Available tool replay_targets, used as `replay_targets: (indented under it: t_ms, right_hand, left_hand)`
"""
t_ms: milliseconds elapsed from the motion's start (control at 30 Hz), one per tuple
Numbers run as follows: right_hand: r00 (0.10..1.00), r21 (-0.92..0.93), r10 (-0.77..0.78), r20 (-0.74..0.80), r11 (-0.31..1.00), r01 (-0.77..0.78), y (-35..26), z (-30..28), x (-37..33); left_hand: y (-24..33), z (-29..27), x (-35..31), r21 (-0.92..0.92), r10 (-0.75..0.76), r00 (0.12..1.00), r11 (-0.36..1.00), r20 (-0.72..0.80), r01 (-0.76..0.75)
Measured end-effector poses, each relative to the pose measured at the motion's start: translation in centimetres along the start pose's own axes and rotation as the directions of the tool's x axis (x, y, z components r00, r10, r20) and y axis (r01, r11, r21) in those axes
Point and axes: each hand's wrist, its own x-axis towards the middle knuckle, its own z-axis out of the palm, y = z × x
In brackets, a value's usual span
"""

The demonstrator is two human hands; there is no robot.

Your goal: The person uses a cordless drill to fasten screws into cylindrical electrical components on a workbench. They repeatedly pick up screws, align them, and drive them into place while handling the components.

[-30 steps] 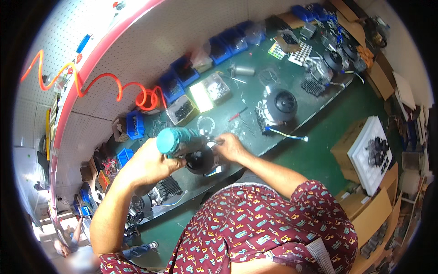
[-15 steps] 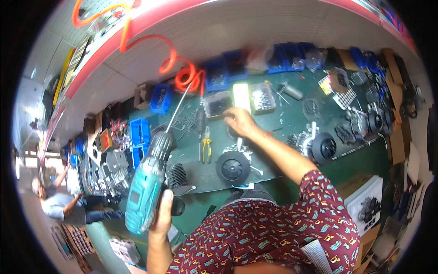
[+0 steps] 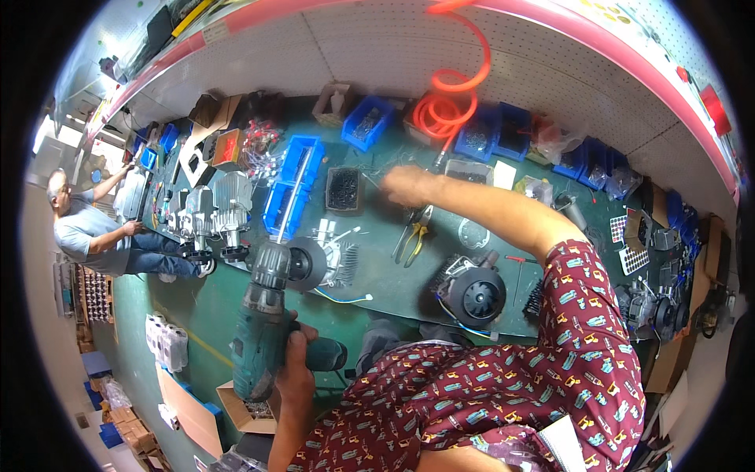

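My left hand (image 3: 297, 368) is wrapped round the handle of a teal and black cordless drill (image 3: 258, 350). Its long thin bit (image 3: 292, 197) points up and away, in front of the blue bins. My right hand (image 3: 413, 187) hovers over the bench, fingers curled inward; whatever they pinch is hidden. Just left of that hand stands a clear tray of small black parts (image 3: 344, 190). Below the hand lie yellow-handled pliers (image 3: 412, 236). A motor unit with a black wheel (image 3: 475, 295) sits near the bench's front edge. Another finned metal unit (image 3: 338, 263) is partly behind the drill.
Blue bins (image 3: 368, 122) line the back of the bench. A coiled orange air hose (image 3: 444, 114) hangs down over it. Several grey motor housings (image 3: 230, 211) stand at the left end. Beyond them a person (image 3: 98, 224) works. An open carton (image 3: 245, 409) is on the floor.
The view has swung left. My right hand has moved away from a tray beside the white card, leftward toward another tray of black parts. My left hand still holds the drill.
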Motion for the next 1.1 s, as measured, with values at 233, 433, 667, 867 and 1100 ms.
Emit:
replay_targets:
  t_ms: [233,433,667,867,1100]
  right_hand:
    - [0.998,-0.208,-0.049,0.042,0.976,0.057,-4.0,2.9,9.9]
    - [1.000,-0.169,0.026,-0.004,0.985,-0.026,-3.9,10.2,15.3]
    - [0.986,-0.097,0.157,0.054,0.984,-0.152,-4.9,11.5,15.2]
    - [0.968,-0.169,0.179,0.177,0.974,-0.149,-6.0,10.1,15.2]
    - [0.855,0.554,0.505,-0.115,0.747,-0.367,-4.2,11.3,13.3]
  left_hand:
    - [-0.4,-4.0,4.2,-0.109,-0.041,0.997,0.993,0.067,0.048]
    - [-1.9,-10.7,9.4,0.063,-0.084,0.991,0.995,0.103,0.078]
    - [-4.1,-16.7,13.1,0.056,-0.149,0.988,0.988,0.030,0.147]
    - [-5.2,-18.9,15.3,0.091,-0.090,0.990,0.993,0.105,0.081]
    - [-6.5,-19.4,16.4,0.004,-0.019,0.978,1.000,0.206,0.018]
